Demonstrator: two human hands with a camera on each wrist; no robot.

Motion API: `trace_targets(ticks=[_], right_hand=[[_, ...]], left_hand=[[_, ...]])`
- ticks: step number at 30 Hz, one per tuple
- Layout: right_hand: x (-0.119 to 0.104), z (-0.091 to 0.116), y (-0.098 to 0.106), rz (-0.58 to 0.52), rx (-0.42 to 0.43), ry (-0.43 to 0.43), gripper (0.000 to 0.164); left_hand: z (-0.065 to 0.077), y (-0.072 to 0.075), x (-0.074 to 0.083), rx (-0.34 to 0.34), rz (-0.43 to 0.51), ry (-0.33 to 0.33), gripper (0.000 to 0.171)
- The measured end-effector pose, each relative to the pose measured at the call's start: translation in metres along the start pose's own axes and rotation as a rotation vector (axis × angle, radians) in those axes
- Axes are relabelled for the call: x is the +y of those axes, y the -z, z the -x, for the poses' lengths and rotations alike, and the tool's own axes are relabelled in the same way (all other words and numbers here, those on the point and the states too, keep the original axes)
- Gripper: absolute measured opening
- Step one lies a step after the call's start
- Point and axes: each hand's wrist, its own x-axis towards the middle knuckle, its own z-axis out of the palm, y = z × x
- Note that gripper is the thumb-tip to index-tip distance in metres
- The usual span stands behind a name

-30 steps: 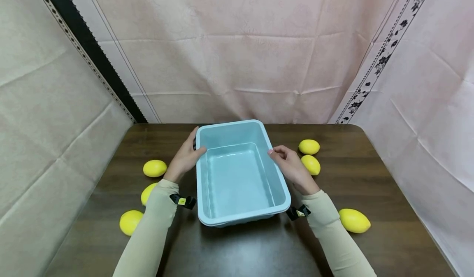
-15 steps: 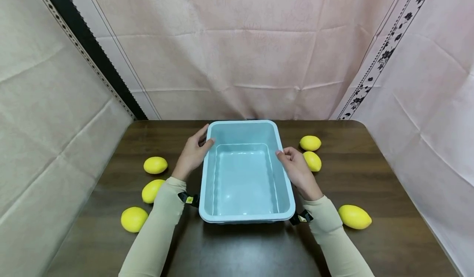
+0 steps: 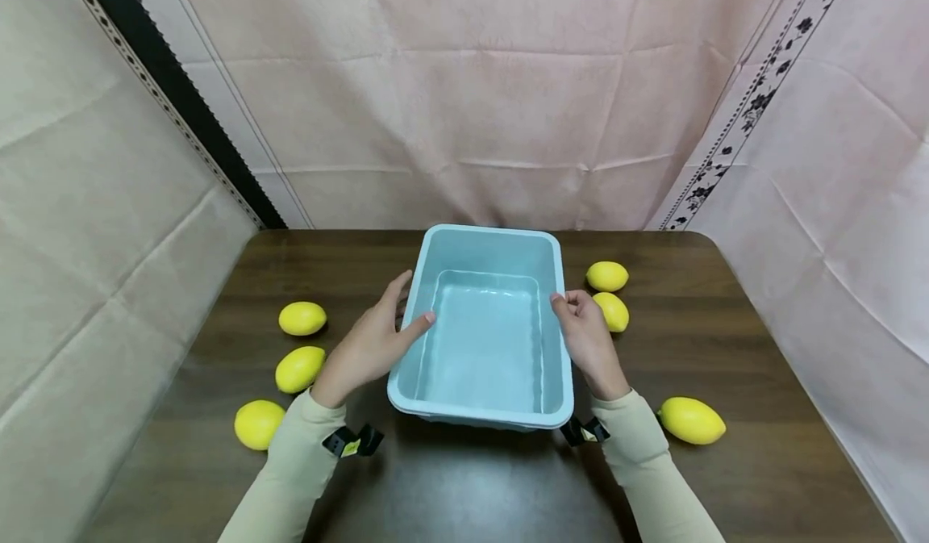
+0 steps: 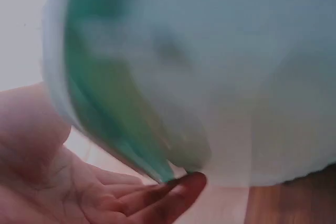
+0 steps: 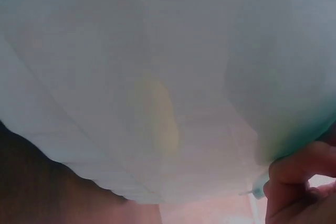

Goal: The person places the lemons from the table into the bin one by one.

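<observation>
A light blue plastic bin [image 3: 493, 250], open at the top with nothing inside, is tilted slightly above the middle of the table. My right hand [image 3: 591, 341] pinches its right rim between thumb and curled fingers. At the left side my left hand [image 3: 370, 349] has its fingers spread, the thumb reaching over the rim and the other fingers outside. In the left wrist view, extended fingertips [image 4: 194, 182] touch the bin's edge from below. The bin's pale, blurred outer wall [image 5: 199, 40] fills most of the right wrist view.
On the brown wooden table [image 3: 464, 494], three lemons lie to the left, the nearest lemon [image 3: 259, 424] beside my sleeve. Three more lie to the right, one lemon [image 3: 612, 311] right behind my right hand. A pale cloth [image 3: 508, 107] hangs behind the table.
The bin has shifted to the right and turned slightly back and forth. My left hand has loosened at the rim and slid down toward me; my right hand keeps its pinch.
</observation>
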Motion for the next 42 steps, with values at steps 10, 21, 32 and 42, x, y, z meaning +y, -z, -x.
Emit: trace_targets(ticks=[10,21,32,42], right_hand=[[0.000,0.011,-0.011,-0.056,0.068,-0.005,0.037],[0.008,0.025,-0.024,-0.225,0.124,-0.054,0.036],[0.011,0.039,-0.032,-0.349,0.148,-0.075,0.041],[0.008,0.056,-0.052,-0.524,0.195,0.011,0.034]], left_hand=[[0.041,-0.015,0.004,0.060,-0.092,0.111,0.089],[0.061,-0.034,-0.008,0.194,0.010,0.111,0.079],[0.076,-0.056,-0.006,0.375,0.258,0.091,0.091],[0.080,-0.074,-0.001,0.490,0.358,0.135,0.110]])
